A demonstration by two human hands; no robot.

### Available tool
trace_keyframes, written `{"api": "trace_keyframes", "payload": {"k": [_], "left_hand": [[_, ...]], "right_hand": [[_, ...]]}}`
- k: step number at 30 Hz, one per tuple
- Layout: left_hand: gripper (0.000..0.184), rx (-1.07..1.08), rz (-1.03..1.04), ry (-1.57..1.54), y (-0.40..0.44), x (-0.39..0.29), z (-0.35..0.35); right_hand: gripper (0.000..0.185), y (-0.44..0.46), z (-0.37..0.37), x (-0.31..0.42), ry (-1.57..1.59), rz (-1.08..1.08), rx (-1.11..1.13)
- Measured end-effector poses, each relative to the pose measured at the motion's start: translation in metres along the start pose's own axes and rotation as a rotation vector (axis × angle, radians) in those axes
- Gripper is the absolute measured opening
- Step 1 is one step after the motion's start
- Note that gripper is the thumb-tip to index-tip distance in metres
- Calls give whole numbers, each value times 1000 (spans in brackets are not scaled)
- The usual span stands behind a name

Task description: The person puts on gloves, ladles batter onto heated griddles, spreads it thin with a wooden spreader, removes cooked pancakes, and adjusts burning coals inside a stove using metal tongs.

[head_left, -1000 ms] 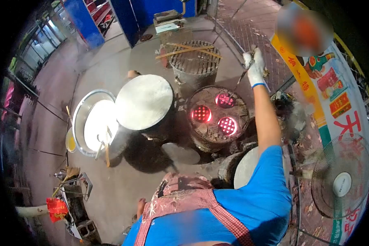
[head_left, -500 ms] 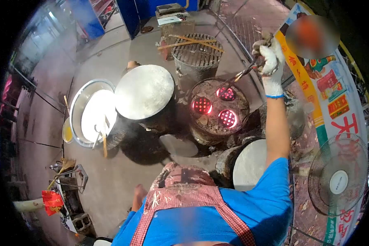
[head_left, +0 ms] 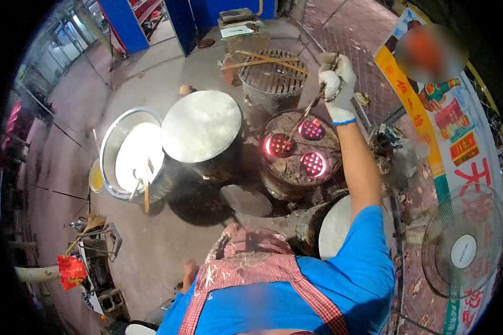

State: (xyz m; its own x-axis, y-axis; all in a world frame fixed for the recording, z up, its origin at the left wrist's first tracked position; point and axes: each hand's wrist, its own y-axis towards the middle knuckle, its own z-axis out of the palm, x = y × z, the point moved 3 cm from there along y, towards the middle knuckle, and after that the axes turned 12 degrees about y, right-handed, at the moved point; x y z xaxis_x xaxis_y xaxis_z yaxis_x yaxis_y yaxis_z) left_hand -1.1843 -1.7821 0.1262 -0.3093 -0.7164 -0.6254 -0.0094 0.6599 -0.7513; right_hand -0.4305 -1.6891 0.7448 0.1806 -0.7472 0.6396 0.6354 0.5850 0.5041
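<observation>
My right hand (head_left: 338,86), in a white glove with a blue cuff, is closed around the handles of dark metal tongs (head_left: 308,111). The tongs slant down to the left, their tips at the left one of three glowing round briquettes (head_left: 280,145). These sit in the top of a round, ash-covered stove (head_left: 288,170). My left hand (head_left: 190,269) is bare and low beside the apron; its fingers are too small and blurred to make out.
Left of the stove stand a pot with a pale round lid (head_left: 202,127) and a steel basin (head_left: 110,167) with utensils. Behind is a drum with a grate (head_left: 271,75). A fan (head_left: 463,251) and a printed banner (head_left: 399,78) stand at right.
My right hand first drew back to the right with the tongs, then came left and down over the stove. The tongs now reach the left briquette. My left hand shows more than at first.
</observation>
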Motion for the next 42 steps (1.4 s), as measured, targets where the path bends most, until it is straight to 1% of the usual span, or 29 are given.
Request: {"api": "trace_keyframes", "payload": {"k": [1, 3, 5, 6, 7, 9, 12, 13, 15, 17, 19, 20, 21, 22, 24, 25, 26, 27, 28, 29, 31, 32, 33, 35, 37, 38, 40, 41, 42], "left_hand": [[18, -24, 7, -12, 1, 3, -5], [18, -51, 13, -13, -1, 12, -13], [18, -36, -9, -4, -10, 14, -14], [18, -21, -22, -3, -14, 15, -14], [18, -2, -34, -2, -15, 13, -13], [19, 44, -65, -17, -15, 14, -14], [20, 145, -125, -46, -12, 8, -10], [22, 70, -126, 0, -27, -12, -3], [27, -80, -139, 96, -90, -93, 26], [29, -25, 172, 480, -45, -54, 6], [30, -4, 164, 485, -43, -54, 6], [29, -12, 1, 299, -69, -81, 16], [29, -18, -160, 114, -94, -104, 26], [28, -22, -145, 117, -98, -109, 28], [27, -29, -112, 130, -104, -113, 28], [26, -26, -98, 141, -104, -115, 29], [26, -24, -86, 152, -105, -118, 30], [25, -22, -79, 165, -108, -116, 29], [26, 26, 179, 480, -97, -105, 22], [26, 8, 105, 417, -63, -69, 11], [27, -40, -38, 281, -5, -6, -7], [28, -55, -14, 264, -5, -6, -6], [29, -58, -5, 246, 1, -2, -9], [31, -13, 49, 232, 10, 2, -13], [32, 74, 140, 201, 27, 18, -23], [33, 153, 187, 134, 23, 10, -21], [34, 186, 524, 644, 31, -5, -39], [33, 173, 374, 591, 34, -3, -47], [32, 163, 263, 556, 40, -10, -51]], "right_hand": [[27, 5, 7, 7, 111, 48, -38], [28, 5, 29, 34, 42, -117, 34], [31, 19, 21, 49, -118, -253, 25], [28, 14, 34, 65, -437, -343, 246], [28, 19, 31, 66, -49, -190, 272], [32, 12, 29, 66, -251, -422, 263], [34, 0, 34, 65, -229, -315, 261], [35, 0, 30, 63, -226, -285, 244], [35, -2, 16, 54, -218, -223, 211], [35, -6, 10, 43, -154, -176, 163], [35, -8, 6, 34, -155, -122, 195], [35, -4, -5, 22, -87, -28, 166], [33, -4, -6, 13, -178, -91, 120], [38, 1, -12, 2, -78, -12, 46], [43, 2, -20, -13, -77, 9, 87], [43, -1, -14, -10, -219, -88, 124], [42, 1, -14, -11, -209, -57, 128], [40, 3, -16, -12, -200, -22, 130], [34, 6, -22, -16, -179, 84, 91], [26, 6, -24, -22, -192, 28, 104], [26, 15, -54, -59, 69, 297, 2], [21, -4, -47, -58, -338, 15, 222], [23, -16, -44, -63, -253, 100, 120], [32, -25, -56, -75, -394, 56, 166], [39, -21, -46, -64, -441, 119, 147], [38, -19, -33, -50, -458, 42, 182], [33, -17, -2, -7, -515, -54, 212], [28, -17, 17, 24, -558, -71, 212], [27, -18, 35, 54, -485, -150, 262]]}}
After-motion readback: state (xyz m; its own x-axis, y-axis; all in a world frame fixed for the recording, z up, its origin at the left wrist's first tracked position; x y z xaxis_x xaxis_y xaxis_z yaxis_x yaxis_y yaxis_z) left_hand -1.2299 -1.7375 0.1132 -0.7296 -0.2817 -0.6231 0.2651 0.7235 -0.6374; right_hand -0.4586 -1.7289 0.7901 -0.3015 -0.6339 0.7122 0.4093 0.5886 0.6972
